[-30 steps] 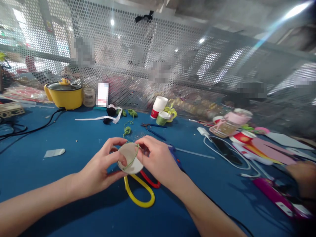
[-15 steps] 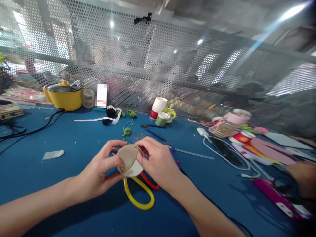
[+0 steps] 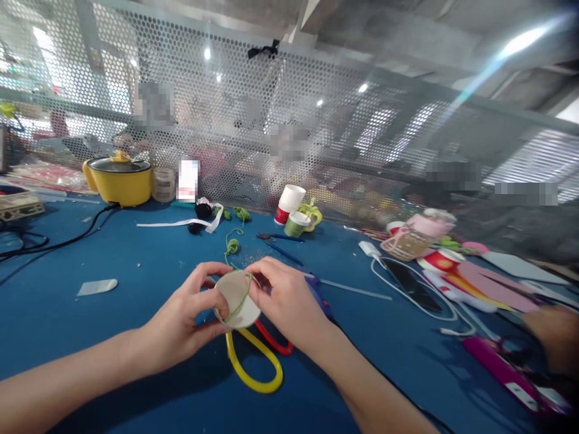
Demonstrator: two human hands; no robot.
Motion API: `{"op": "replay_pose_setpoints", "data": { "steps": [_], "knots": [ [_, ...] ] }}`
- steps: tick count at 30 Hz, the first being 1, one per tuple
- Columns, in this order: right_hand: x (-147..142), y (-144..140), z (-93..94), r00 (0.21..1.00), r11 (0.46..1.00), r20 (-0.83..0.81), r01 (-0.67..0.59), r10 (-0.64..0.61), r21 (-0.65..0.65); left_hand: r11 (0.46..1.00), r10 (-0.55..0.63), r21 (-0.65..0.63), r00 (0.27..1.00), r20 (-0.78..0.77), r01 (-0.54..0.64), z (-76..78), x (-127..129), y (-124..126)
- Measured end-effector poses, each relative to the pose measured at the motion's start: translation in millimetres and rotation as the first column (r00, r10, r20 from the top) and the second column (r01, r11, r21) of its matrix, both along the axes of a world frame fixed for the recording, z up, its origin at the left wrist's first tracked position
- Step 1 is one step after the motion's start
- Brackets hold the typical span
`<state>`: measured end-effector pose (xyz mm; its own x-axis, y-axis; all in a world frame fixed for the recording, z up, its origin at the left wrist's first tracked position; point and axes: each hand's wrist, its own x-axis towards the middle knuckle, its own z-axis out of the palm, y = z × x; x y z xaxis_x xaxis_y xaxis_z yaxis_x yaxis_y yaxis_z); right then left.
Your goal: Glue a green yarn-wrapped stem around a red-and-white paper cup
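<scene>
My left hand point(image 3: 181, 313) is closed on a white paper cup point(image 3: 239, 307), its thumb inside the rim and its other fingers outside. The cup is tilted with its mouth toward me. Green yarn point(image 3: 244, 300) runs across the cup's mouth and over the far rim to a small ball point(image 3: 232, 246) on the table. My right hand point(image 3: 284, 301) is closed at the cup's right rim, where the thumb and fingers pinch the yarn against it. Below the cup lie a yellow looped handle point(image 3: 257, 384) and a red looped handle point(image 3: 275, 343), seemingly scissors; their blades are hidden.
Pliers point(image 3: 283, 248) and paper cups point(image 3: 289, 202) lie beyond my hands. A blue tool point(image 3: 319, 295) lies by my right hand. On the left stands a yellow electric pot point(image 3: 122, 184). A phone point(image 3: 411, 283), a purple power strip point(image 3: 497, 371) and another person's hand point(image 3: 552, 328) are on the right.
The view has shifted slightly. Both hands keep nearly the same grip on the cup and yarn. At the right, a dark blade-like shape now shows over the pink sheet near the other person's hand.
</scene>
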<state>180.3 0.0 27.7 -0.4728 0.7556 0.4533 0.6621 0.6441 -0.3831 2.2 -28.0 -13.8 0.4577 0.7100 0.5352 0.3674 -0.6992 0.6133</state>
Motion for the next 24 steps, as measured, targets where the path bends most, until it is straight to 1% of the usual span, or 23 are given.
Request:
{"op": "replay_pose_setpoints", "data": {
  "steps": [5, 9, 15, 24],
  "knots": [
    [-0.2, -0.2, 0.6, 1.000, 1.000, 0.013, 0.001, 0.000, -0.029, 1.000, 0.007, -0.009, 1.000, -0.014, -0.008, -1.5, -0.9, 1.8],
    [-1.3, -1.0, 1.2, 0.999, 1.000, 0.033, 0.011, -0.010, -0.025, 1.000, 0.027, -0.014, 0.999, -0.023, -0.027, -2.0, -0.5, 2.1],
    [-1.5, -0.1, -2.0, 1.000, 1.000, 0.012, 0.006, -0.006, -0.017, 0.998, 0.046, 0.039, 0.998, -0.032, -0.045, -2.9, 1.0, 0.0],
    [-4.0, 2.2, -6.0, 1.000, 1.000, -0.004, 0.027, -0.027, -0.013, 0.998, 0.058, 0.001, 0.998, -0.028, -0.058, -4.9, 0.5, 1.5]
  ]
}}
